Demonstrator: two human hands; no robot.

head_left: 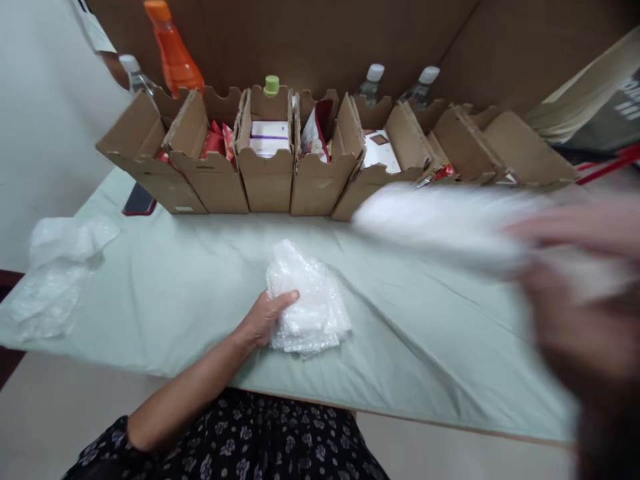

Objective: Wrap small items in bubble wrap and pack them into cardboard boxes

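Left hand: fingers grasp the bubble-wrap bundle at the counter. Right hand, blurred: fingers grip 1 white bundle before the cardboard boxes.

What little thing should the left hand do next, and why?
I'd probably let the left hand hold the clear plastic wrap still on the green cloth for a moment. Its thumb lies over the wrap, and the white thing at the right is too blurred to make out, so waiting seems safest.
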